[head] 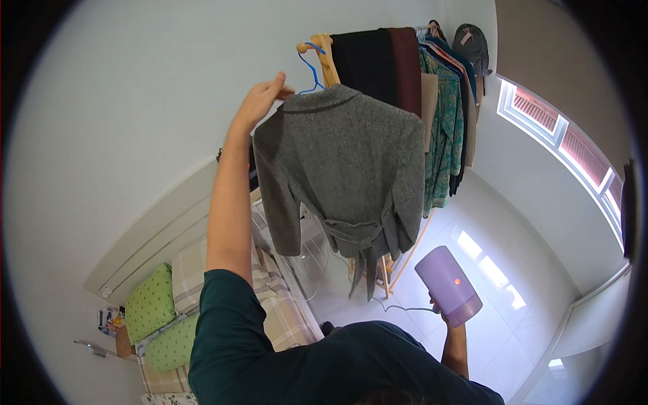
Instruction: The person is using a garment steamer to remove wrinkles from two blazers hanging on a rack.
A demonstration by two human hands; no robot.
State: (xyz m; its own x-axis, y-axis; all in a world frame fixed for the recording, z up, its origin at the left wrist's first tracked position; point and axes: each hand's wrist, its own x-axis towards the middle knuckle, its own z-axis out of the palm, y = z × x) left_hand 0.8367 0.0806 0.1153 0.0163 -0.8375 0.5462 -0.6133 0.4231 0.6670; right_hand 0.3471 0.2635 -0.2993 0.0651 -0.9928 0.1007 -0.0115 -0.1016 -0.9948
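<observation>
A grey tweed jacket [344,147] with a tied back belt hangs from a blue hanger [315,76], back side facing me. The hanger's hook rests over the knobbed end of a wooden clothes rack [326,58]. My left hand [264,98] is raised beside the collar at the jacket's left shoulder. Its thumb points up, apart from the fingers, and nothing shows between them. Low at the right, my right hand [439,310] grips a purple handheld garment steamer [445,283], which hides most of the fingers. An orange light glows on the steamer, and a grey cord [400,308] trails from it.
Dark trousers [362,66] and a green patterned garment [440,126] hang along the rack. A backpack [471,48] hangs on the far wall. A bed with green pillows [150,298] stands at left. Window [562,136] and glossy tiled floor [486,324] are at right.
</observation>
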